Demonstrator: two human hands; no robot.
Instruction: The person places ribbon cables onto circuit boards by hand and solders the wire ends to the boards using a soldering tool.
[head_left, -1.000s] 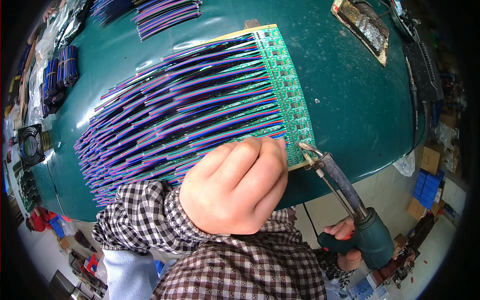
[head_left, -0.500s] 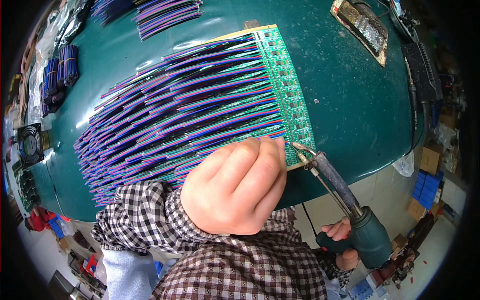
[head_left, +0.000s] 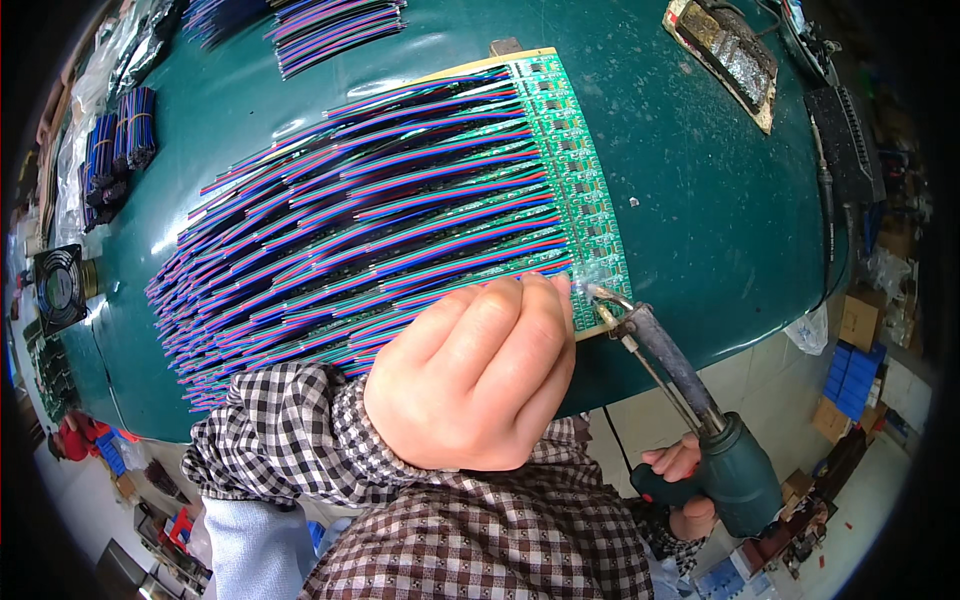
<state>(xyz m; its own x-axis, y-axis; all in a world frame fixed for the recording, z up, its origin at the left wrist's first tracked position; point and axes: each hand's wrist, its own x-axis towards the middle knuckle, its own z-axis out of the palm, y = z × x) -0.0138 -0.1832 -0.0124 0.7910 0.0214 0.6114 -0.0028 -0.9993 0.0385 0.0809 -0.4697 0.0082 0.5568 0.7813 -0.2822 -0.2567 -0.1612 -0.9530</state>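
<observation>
A green circuit board panel (head_left: 583, 170) lies on the table, with rows of ribbon wires (head_left: 400, 180) in red, blue, green and black fanning out to its left. My left hand (head_left: 475, 375) is closed in a pinch at the board's near end, its fingertips on wire ends; the pinched piece is mostly hidden beneath the fingers. From the right, my right hand (head_left: 680, 475) grips a dark green soldering gun (head_left: 742, 475) by its handle. The gun's hot tip touches or nearly touches the board beside my left fingertips, where a wisp of smoke shows.
Bundled wires (head_left: 335, 35) lie at the far left, more bundles (head_left: 125, 140) at the left edge, near a small black fan (head_left: 62, 288). A solder-stained tray (head_left: 725, 60) sits far right, beside a black box-like device (head_left: 845, 140) with a corded iron.
Pale smoke has appeared at the soldering gun's tip. Both hands stay nearly in place, the left one shifting very slightly.
</observation>
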